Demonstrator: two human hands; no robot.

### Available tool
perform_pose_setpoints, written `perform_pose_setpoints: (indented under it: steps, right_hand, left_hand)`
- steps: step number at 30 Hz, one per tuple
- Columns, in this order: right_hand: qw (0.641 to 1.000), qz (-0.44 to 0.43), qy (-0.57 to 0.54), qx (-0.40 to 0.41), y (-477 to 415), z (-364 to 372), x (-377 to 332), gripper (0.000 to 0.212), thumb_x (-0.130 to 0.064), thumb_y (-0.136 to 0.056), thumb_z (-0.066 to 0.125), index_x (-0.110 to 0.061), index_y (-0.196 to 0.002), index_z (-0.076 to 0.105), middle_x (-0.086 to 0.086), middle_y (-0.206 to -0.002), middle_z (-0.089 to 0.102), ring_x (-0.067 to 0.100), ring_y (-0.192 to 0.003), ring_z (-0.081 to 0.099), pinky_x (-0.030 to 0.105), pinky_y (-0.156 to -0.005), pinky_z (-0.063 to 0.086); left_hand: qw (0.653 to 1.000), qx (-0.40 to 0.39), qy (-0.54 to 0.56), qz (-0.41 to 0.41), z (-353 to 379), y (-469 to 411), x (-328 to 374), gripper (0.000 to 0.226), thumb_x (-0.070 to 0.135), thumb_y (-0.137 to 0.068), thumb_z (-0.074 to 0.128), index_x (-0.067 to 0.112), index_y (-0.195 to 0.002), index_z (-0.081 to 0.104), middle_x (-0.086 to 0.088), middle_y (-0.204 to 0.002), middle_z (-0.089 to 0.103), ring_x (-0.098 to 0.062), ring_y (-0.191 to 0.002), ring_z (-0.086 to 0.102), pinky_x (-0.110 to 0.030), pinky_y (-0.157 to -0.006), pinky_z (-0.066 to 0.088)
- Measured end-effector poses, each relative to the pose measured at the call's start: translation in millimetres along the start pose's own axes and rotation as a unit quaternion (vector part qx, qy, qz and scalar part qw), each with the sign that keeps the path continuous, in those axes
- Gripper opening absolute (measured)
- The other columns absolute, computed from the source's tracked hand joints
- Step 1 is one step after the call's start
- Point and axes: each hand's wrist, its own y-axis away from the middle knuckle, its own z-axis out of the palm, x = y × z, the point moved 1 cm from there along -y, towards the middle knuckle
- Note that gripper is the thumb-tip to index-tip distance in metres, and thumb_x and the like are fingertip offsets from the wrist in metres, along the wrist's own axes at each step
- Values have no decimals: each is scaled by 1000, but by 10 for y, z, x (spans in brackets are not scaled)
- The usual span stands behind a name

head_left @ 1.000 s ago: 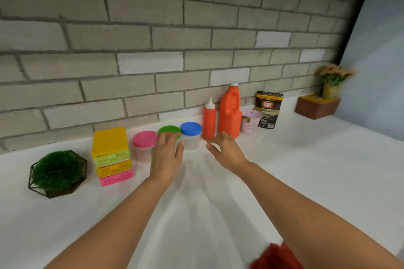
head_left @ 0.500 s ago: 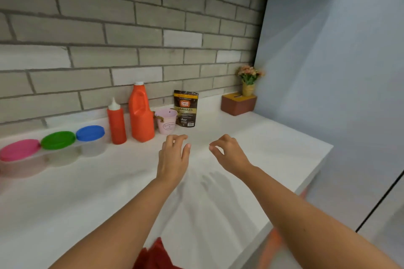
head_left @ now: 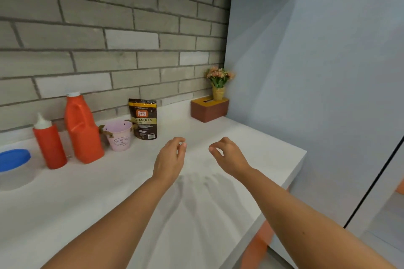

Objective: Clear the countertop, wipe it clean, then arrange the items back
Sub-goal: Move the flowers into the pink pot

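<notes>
White countertop (head_left: 83, 207) stretches under two outstretched bare arms, and the hands hover over it side by side with a small gap between them. The left hand (head_left: 169, 159) has its fingers loosely curled, the thumb close to the forefinger, and it holds nothing. The right hand (head_left: 229, 155) looks much the same: fingers bent in a relaxed way, thumb and forefinger nearly meeting, nothing in its grip. Soft shadows of both hands lie on the counter just below the wrists.

Just beyond the left hand and a little to its left stands a dark coffee pouch (head_left: 143, 119), upright against the grey brick wall (head_left: 109, 39). Beside the pouch, further left, sits a pink bucket (head_left: 119, 137) with a printed label. It stands just beside an orange jug (head_left: 83, 131) with a white cap; I cannot tell whether the two touch. Left of the jug stands a red squeeze bottle (head_left: 49, 144) with a white nozzle, near it but apart. Far to the left, well away from both hands, a clear container with a blue lid (head_left: 13, 166) is cut off by the picture's edge.

Beyond the right hand, well apart from it, a brown tissue box (head_left: 208, 109) rests on the counter in the corner where the bricks meet a pale blue wall (head_left: 317, 72). A small flower pot (head_left: 219, 85) with pink blooms stands on top of the box. To the right of the right hand the counter ends at its edge.
</notes>
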Motion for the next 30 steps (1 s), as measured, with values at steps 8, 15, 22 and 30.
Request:
perform_pose_setpoints:
  steps: [8, 15, 22, 30]
  right_hand:
    - [999, 32, -2, 14, -516, -351, 589, 33, -30, -98, 44, -8, -108, 67, 7, -103, 64, 23, -95, 59, 29, -81, 44]
    - [998, 51, -41, -9, -987, -623, 1260, 33, -30, -97, 46, -5, -101, 66, 10, -84, 65, 30, -85, 65, 37, -79, 51]
    - [998, 40, -46, -32, -1520, -1007, 1891, 28, -30, -97, 45, -12, -83, 63, 8, -77, 59, 33, -85, 64, 36, -78, 49]
    - [997, 18, -64, -34, -2166, -987, 2339, 39, -30, -95, 47, 3, -78, 58, 22, -77, 62, 37, -78, 61, 46, -75, 51]
  left_hand:
    - [999, -21, 41, -2, 756, -594, 283, 22, 26, -98, 40, 14, -102, 58, -2, -87, 62, -20, -79, 58, -33, -73, 49]
    - [998, -9, 57, -25, 1400, -1075, 541, 21, 26, -98, 40, 15, -101, 59, 0, -86, 61, -22, -80, 59, -34, -75, 50]
    - [995, 18, 82, -49, 2091, -1549, 862, 22, 28, -98, 41, 16, -100, 60, -1, -86, 61, -25, -80, 61, -37, -76, 50]
    - [994, 49, 82, -59, 2477, -1960, 814, 20, 24, -97, 44, 12, -95, 61, -5, -79, 62, -26, -77, 60, -43, -75, 52]
